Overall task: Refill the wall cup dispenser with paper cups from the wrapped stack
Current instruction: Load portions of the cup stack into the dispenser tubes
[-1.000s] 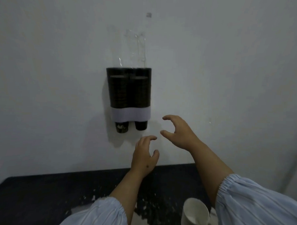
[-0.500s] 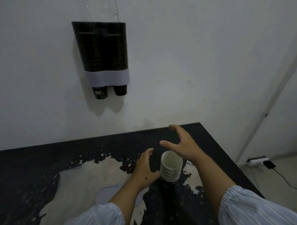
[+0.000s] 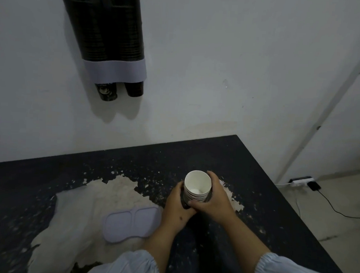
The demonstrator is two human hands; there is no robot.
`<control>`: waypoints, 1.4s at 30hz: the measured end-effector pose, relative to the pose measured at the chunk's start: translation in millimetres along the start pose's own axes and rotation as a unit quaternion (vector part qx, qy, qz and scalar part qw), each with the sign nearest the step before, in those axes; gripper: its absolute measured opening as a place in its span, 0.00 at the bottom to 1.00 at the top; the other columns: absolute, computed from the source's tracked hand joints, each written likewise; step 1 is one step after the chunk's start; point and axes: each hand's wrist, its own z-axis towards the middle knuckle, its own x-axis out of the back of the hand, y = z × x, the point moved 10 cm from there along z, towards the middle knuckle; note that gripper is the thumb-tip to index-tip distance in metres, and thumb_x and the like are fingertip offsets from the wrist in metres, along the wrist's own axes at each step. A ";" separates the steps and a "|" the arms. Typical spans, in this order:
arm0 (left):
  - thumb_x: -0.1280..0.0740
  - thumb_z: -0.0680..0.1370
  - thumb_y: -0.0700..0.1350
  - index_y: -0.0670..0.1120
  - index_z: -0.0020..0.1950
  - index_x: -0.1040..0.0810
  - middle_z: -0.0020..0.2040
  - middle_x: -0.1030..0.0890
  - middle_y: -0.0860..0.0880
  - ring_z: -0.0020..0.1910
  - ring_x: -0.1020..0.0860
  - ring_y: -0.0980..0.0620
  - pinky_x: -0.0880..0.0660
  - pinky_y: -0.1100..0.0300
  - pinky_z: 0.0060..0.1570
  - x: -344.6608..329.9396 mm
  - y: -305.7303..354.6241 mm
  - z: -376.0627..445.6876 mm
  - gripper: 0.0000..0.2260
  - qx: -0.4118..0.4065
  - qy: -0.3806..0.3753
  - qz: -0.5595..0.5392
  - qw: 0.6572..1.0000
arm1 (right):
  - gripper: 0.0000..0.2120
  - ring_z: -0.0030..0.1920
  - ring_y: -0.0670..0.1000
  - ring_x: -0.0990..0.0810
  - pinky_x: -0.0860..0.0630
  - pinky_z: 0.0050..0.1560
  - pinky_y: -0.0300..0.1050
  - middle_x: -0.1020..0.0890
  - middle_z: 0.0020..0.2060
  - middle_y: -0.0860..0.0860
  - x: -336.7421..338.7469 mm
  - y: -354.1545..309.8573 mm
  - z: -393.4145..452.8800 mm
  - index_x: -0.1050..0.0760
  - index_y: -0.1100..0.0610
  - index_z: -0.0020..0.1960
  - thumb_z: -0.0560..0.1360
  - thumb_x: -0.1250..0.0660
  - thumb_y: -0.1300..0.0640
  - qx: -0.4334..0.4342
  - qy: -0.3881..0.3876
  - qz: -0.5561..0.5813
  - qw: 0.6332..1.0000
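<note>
both my hands are wrapped around the stack of paper cups [image 3: 197, 190] standing on the dark table [image 3: 245, 159]. my left hand [image 3: 177, 205] curls round its left side, my right hand [image 3: 214, 197] round the right, thumb across the front. the cup dispenser [image 3: 109, 40] hangs on the wall up to the left, well apart. a pale lid [image 3: 131, 223] lies just beside my left wrist.
</note>
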 end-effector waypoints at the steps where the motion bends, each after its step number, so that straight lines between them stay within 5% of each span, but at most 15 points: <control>1: 0.26 0.63 0.44 0.51 0.65 0.31 0.61 0.25 0.52 0.60 0.25 0.53 0.26 0.53 0.62 0.9 -0.6 0.4 0.32 0.001 0.012 0.005 1.000 | 0.44 0.60 0.43 0.29 0.34 0.55 0.25 0.28 0.59 0.44 -1.5 2.2 0.7 0.39 0.55 0.69 0.59 0.20 0.55 0.002 0.006 0.009 1.000; 4: 0.27 0.64 0.40 0.51 0.62 0.29 0.57 0.27 0.55 0.58 0.24 0.52 0.25 0.57 0.59 1.2 -2.3 1.7 0.27 -0.001 0.033 0.015 0.999 | 0.36 0.56 0.43 0.24 0.27 0.56 0.37 0.23 0.55 0.44 -2.0 8.0 3.4 0.33 0.47 0.61 0.57 0.20 0.51 0.012 0.035 0.029 0.999; 8: 0.28 0.66 0.37 0.48 0.63 0.28 0.56 0.28 0.55 0.56 0.25 0.54 0.27 0.64 0.54 -0.7 -2.6 2.8 0.26 -0.002 0.044 0.016 0.999 | 0.32 0.53 0.41 0.23 0.29 0.50 0.28 0.23 0.51 0.42 1.1 6.1 4.4 0.32 0.43 0.56 0.58 0.20 0.56 0.018 0.059 0.037 0.997; 15: 0.27 0.66 0.39 0.47 0.63 0.28 0.55 0.29 0.54 0.53 0.25 0.56 0.29 0.68 0.50 0.2 -0.1 3.9 0.26 0.009 0.040 0.037 0.998 | 0.30 0.49 0.41 0.24 0.30 0.45 0.27 0.23 0.48 0.40 0.8 8.0 5.8 0.32 0.45 0.54 0.58 0.21 0.59 0.010 0.066 0.026 0.997; 24: 0.27 0.65 0.39 0.47 0.62 0.28 0.56 0.29 0.53 0.54 0.25 0.54 0.28 0.63 0.53 0.6 2.5 4.2 0.26 0.005 0.039 0.054 0.998 | 0.31 0.50 0.44 0.23 0.27 0.47 0.35 0.22 0.50 0.44 2.5 3.3 2.2 0.30 0.49 0.58 0.59 0.21 0.55 0.011 0.078 0.020 0.997; 42: 0.26 0.66 0.41 0.47 0.64 0.29 0.62 0.28 0.50 0.57 0.25 0.52 0.27 0.59 0.56 0.4 -1.9 8.2 0.28 0.030 0.015 0.103 0.994 | 0.30 0.47 0.41 0.24 0.30 0.42 0.24 0.25 0.47 0.40 10.0 -7.4 2.6 0.33 0.49 0.58 0.61 0.24 0.62 0.013 0.084 0.043 0.995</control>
